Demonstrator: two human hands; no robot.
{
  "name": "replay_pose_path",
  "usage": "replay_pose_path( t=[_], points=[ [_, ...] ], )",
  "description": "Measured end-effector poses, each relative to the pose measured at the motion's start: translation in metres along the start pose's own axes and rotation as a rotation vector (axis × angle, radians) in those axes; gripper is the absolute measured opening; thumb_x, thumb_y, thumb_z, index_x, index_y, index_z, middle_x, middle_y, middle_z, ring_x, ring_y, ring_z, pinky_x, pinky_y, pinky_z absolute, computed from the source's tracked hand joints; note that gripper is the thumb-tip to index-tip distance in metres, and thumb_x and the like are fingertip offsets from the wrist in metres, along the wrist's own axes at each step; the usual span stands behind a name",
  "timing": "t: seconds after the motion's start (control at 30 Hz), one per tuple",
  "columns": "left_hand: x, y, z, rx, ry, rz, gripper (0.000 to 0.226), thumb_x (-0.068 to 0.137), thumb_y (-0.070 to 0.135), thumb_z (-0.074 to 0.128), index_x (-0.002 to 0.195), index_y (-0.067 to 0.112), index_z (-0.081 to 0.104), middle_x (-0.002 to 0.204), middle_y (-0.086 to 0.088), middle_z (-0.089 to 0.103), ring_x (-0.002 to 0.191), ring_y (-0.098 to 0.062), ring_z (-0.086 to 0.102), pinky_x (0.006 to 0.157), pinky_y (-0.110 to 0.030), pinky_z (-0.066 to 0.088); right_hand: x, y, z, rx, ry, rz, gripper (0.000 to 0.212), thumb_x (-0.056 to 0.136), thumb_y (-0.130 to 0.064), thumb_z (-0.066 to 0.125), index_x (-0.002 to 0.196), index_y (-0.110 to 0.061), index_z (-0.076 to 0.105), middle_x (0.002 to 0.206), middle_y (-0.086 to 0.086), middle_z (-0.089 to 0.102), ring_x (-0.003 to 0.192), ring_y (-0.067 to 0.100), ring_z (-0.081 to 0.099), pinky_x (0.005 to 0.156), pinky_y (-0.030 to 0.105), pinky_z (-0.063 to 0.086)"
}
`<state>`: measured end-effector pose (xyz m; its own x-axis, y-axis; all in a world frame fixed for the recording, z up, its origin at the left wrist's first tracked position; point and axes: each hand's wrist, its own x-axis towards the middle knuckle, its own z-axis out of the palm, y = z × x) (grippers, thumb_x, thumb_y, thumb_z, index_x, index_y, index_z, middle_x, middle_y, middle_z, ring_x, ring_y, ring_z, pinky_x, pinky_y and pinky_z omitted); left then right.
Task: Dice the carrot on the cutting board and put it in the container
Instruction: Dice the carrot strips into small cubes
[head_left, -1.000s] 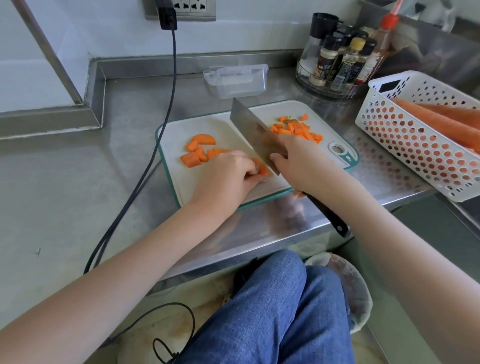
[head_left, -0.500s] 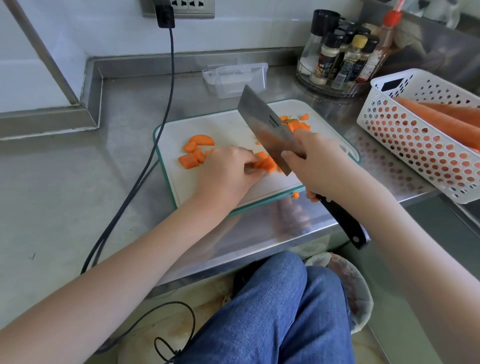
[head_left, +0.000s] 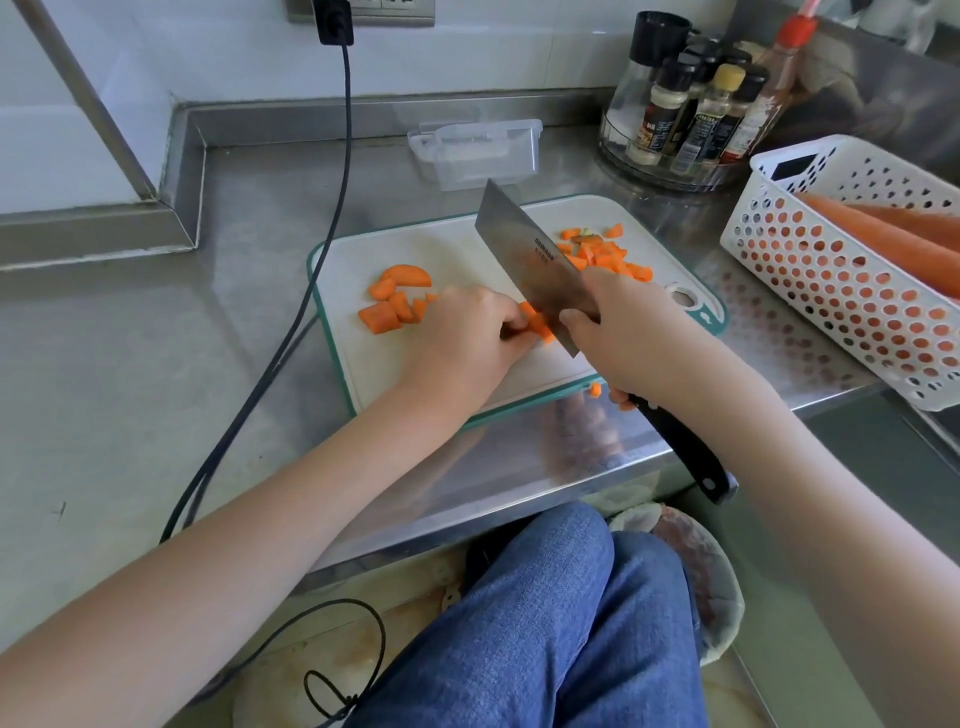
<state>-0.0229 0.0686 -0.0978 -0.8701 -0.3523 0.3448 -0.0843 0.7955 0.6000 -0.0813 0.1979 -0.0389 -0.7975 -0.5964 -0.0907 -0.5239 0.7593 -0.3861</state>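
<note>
Your left hand (head_left: 467, 338) pins the carrot (head_left: 537, 325) just left of the cleaver (head_left: 530, 265), which your right hand (head_left: 631, 338) grips. Carrot strip runs across the blade.

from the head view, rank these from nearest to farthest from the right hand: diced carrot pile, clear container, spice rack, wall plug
1. diced carrot pile: on the cutting board, just beyond the right hand.
2. clear container: on the counter behind the board.
3. spice rack: back right corner.
4. wall plug: up on the back wall, left.
</note>
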Motion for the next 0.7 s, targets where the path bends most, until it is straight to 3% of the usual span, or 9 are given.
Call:
replay_pose_path(
  t=[0.1, 0.27, 0.33, 0.43, 0.6, 0.7],
  points=[
    [0.000, 0.001, -0.001, 0.020, -0.007, 0.011, 0.020, 0.081, 0.028, 0.069, 0.070, 0.011, 0.072, 0.070, -0.008, 0.069, 0.067, -0.023, 0.059, 0.063, -0.039, 0.043, 0.002, 0.001, 0.004, -0.014, 0.009, -0.015, 0.015, 0.100, -0.023, 0.041, 0.088, -0.013, 0.039, 0.073, 0.009, 0.053, 0.040, 0.020, 0.051, 0.030, 0.025, 0.041],
    [-0.002, 0.001, -0.001, 0.009, 0.046, 0.021, 0.017, 0.078, 0.025, 0.071, 0.073, 0.010, 0.073, 0.075, -0.008, 0.071, 0.071, -0.026, 0.063, 0.065, -0.040, 0.047, 0.009, -0.001, 0.018, -0.093, 0.032, -0.016, 0.009, 0.097, -0.019, 0.042, 0.092, -0.012, 0.038, 0.076, 0.010, 0.047, 0.063, 0.029, 0.051, 0.051, 0.036, 0.045],
    [-0.003, 0.001, 0.000, 0.011, 0.055, 0.030, 0.017, 0.077, 0.025, 0.072, 0.071, 0.009, 0.073, 0.074, -0.009, 0.071, 0.070, -0.027, 0.063, 0.064, -0.041, 0.048, 0.011, 0.001, 0.020, -0.092, 0.037, -0.035, 0.009, 0.097, -0.019, 0.042, 0.093, -0.012, 0.041, 0.076, 0.010, 0.047, 0.063, 0.028, 0.050, 0.055, 0.036, 0.046],
    [-0.002, -0.001, 0.002, -0.015, 0.055, 0.021, 0.020, 0.075, 0.027, 0.075, 0.068, 0.008, 0.071, 0.073, -0.009, 0.069, 0.070, -0.026, 0.062, 0.065, -0.041, 0.048, 0.013, 0.010, 0.011, -0.005, 0.035, -0.050, 0.014, 0.098, -0.023, 0.045, 0.085, -0.019, 0.043, 0.068, 0.003, 0.050, 0.047, 0.017, 0.045, 0.036, 0.020, 0.042],
    [-0.006, -0.001, -0.004, -0.109, 0.089, 0.009, 0.013, 0.070, 0.019, 0.079, 0.081, 0.014, 0.076, 0.078, -0.006, 0.071, 0.074, -0.020, 0.062, 0.071, -0.035, 0.045, 0.012, 0.019, -0.001, 0.081, 0.132, 0.003, 0.014, 0.097, -0.022, 0.046, 0.095, -0.009, 0.049, 0.059, 0.003, 0.049, 0.030, 0.012, 0.048, 0.024, 0.019, 0.032],
    [-0.008, -0.005, -0.011, -0.128, 0.122, 0.008, 0.011, 0.071, 0.016, 0.078, 0.082, 0.012, 0.076, 0.078, -0.005, 0.072, 0.068, -0.012, 0.057, 0.065, -0.014, 0.040, 0.006, 0.015, -0.007, 0.081, 0.110, -0.012, 0.024, 0.098, -0.022, 0.046, 0.075, -0.020, 0.038, 0.055, 0.003, 0.045, 0.025, 0.005, 0.046, 0.023, 0.015, 0.028]
  ],
)
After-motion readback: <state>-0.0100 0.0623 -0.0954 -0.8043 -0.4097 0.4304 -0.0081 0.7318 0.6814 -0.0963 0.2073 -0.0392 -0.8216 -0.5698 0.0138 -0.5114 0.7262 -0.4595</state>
